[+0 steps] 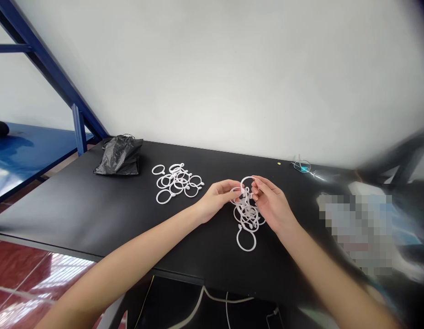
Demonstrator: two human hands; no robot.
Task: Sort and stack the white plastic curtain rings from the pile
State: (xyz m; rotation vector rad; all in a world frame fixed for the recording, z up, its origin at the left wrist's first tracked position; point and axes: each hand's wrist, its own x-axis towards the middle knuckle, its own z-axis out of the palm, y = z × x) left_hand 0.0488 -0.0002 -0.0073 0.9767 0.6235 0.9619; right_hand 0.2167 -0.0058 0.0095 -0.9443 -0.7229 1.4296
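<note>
My left hand (217, 195) is closed in a pinch at the edge of a white plastic curtain ring (235, 188). Opposite it, my right hand (272, 201) pinches another white curtain ring (248, 177) that stands up between the two hands. Below my fingers lies a tangled pile of curtain rings (249, 215), each a thin hoop with a small eyelet. One ring (246, 250) sticks out at the pile's near side. To the left, a second group of loose rings (179, 183) is spread on the black table (129, 219). My fingers partly hide where the held rings meet.
A black plastic bag (119, 155) sits at the table's back left, near a blue metal frame (80, 130). At the back right lies a wire loop with a turquoise piece (304, 168). A blurred plastic package (359, 233) is on the right. Cables (198, 306) hang below the front edge.
</note>
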